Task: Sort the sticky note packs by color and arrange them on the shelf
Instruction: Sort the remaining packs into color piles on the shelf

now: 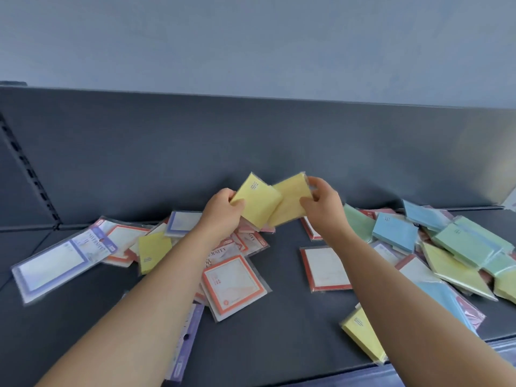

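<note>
Barely started: left hand [223, 209] and right hand [321, 202] each grip one yellow pack [259, 201], [290, 203] mid-frame; other packs lie mixed across the shelf [279, 339].

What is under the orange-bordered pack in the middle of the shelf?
The orange-bordered pack overlaps a printed pack behind it, and a red edge peeks out left. Anything beneath its middle is covered.
</note>
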### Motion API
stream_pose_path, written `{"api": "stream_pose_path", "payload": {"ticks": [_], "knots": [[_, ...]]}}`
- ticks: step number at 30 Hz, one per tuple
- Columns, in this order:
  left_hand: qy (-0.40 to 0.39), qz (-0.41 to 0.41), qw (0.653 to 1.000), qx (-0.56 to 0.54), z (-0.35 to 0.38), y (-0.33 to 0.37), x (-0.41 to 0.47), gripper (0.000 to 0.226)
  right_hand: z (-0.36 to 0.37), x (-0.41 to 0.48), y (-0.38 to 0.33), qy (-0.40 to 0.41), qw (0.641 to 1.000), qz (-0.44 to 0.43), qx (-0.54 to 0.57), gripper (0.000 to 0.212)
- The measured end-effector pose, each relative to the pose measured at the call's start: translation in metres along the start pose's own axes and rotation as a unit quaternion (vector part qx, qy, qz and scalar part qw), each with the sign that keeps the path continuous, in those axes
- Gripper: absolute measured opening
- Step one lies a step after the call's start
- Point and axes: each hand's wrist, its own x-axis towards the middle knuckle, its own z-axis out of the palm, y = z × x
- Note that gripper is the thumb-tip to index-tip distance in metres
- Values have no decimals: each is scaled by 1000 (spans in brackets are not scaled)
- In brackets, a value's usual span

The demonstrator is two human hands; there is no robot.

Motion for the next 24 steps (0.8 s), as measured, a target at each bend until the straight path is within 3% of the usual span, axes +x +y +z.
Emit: {"api": "stream_pose_path", "payload": {"ticks": [7,12,16,19,21,24], "knots": [[-3,-54,991,-122,-51,-17,-31,13,50,-21,-44,-90,991,-50,91,50],[64,-60,994,-70,-114,-43,-59,25,102,-47,-79,-153,982,-67,86,35],[94,-79,988,-98,-174,-65,-89,34,159,-74,-109,-192,977,-86,17,58],[135,-83,984,-80,-228,-87,-116,42,206,-99,-132,-221,970,-95,24,62],[152,-95,981,-79,-266,-104,-135,38,238,-120,-153,-245,964,-102,34,59],[163,-105,977,-93,-318,-128,-163,15,285,-152,-182,-276,955,-100,47,59]]}}
